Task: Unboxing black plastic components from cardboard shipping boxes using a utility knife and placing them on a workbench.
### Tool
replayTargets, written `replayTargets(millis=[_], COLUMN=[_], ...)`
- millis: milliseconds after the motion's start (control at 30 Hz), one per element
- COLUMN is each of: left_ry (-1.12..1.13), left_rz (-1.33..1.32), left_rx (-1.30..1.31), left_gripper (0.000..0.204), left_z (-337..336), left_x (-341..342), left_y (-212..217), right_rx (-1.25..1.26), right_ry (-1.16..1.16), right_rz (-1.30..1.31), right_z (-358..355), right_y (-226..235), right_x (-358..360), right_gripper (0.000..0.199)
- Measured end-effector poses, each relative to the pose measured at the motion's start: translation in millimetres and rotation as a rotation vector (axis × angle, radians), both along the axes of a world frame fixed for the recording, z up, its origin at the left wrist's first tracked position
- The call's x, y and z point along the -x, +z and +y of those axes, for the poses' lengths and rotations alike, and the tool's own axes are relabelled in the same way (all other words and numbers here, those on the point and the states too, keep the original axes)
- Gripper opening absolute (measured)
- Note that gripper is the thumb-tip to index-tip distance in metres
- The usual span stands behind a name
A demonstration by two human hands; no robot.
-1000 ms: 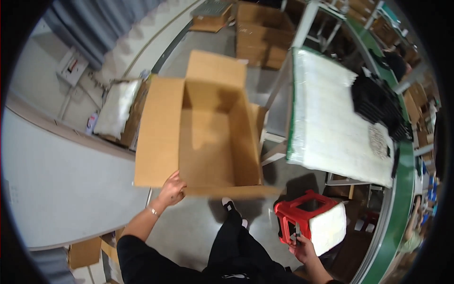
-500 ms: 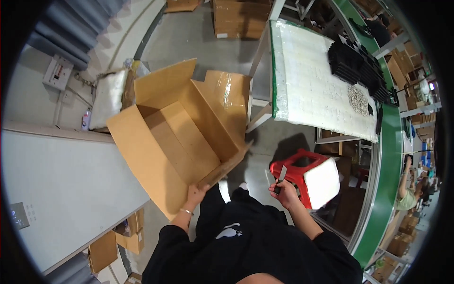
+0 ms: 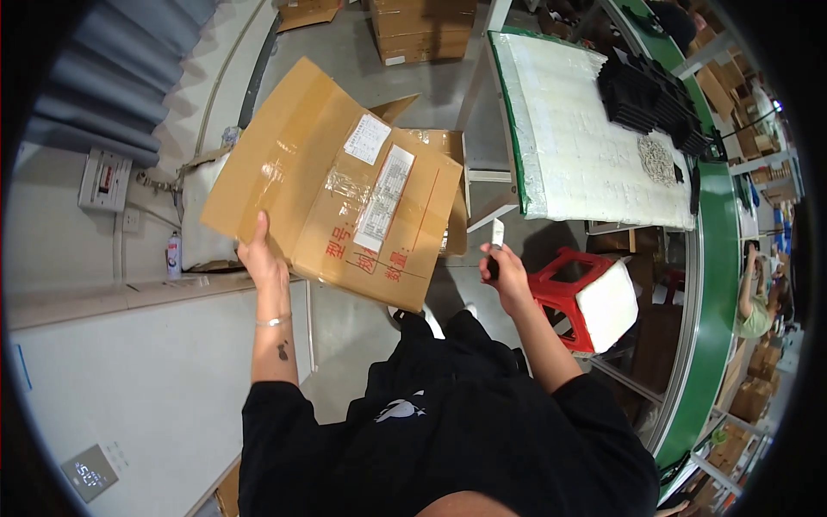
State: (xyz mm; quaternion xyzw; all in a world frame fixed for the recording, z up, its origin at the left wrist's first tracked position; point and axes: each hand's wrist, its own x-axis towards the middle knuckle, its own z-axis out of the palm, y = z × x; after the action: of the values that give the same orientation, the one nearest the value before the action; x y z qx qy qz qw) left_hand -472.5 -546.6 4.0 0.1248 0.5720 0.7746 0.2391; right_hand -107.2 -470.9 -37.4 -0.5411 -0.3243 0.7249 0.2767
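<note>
A large brown cardboard box (image 3: pixel 310 202) is tilted in front of me, its outer side facing up. That side carries white labels, shiny tape and red print, and a long flap stands out at the upper left. My left hand (image 3: pixel 264 256) grips the box at the near edge of this flap, thumb on top and fingers mostly hidden beneath. To the right of the box, my right hand (image 3: pixel 506 274) is closed around a knife (image 3: pixel 498 233) with a dark handle, its flat blade pointing up and away from me. The blade does not touch the box.
At my right stands a red stool (image 3: pixel 568 302) with a white top. Beyond it, a white-covered table (image 3: pixel 551 121) bears black trays (image 3: pixel 646 99) and a pile of small metal parts (image 3: pixel 657 162). A white surface (image 3: pixel 155 370) lies at left; stacked cartons (image 3: pixel 422 30) stand at the back.
The box has turned over: its open inside faced up before, and now its labelled outside does. My left hand has moved left and away from me; my right hand with the knife has risen slightly.
</note>
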Motion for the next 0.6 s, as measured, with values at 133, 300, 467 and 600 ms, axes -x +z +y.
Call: replayTargets(millis=[133, 300, 467, 600], left_ry=[0.017, -0.092, 0.099, 0.299], left_rz=[-0.387, -0.615, -0.744, -0.697], left_rx=[-0.06, -0.131, -0.127, 0.011], left_gripper=[0.039, 0.042, 0.04, 0.038], left_z=[-16.2, -13.2, -24.8, -40.2], left_x=[-27.3, -88.2, -84.3, -50.8], left_y=[12.6, 7.4, -52.8, -97.1], right_rx=[-0.25, -0.383, -0.642, -1.125], right_ry=[0.022, 0.104, 0.26, 0.26], right_rz=[0.031, -0.008, -0.152, -0.233], right_z=[19.1, 53.1, 59.6, 56.9], right_y=[4.2, -4.5, -14.3, -44.4], right_x=[40.0, 51.2, 77.0, 111.2], right_gripper=[0.016, 0.019, 0.02, 0.02])
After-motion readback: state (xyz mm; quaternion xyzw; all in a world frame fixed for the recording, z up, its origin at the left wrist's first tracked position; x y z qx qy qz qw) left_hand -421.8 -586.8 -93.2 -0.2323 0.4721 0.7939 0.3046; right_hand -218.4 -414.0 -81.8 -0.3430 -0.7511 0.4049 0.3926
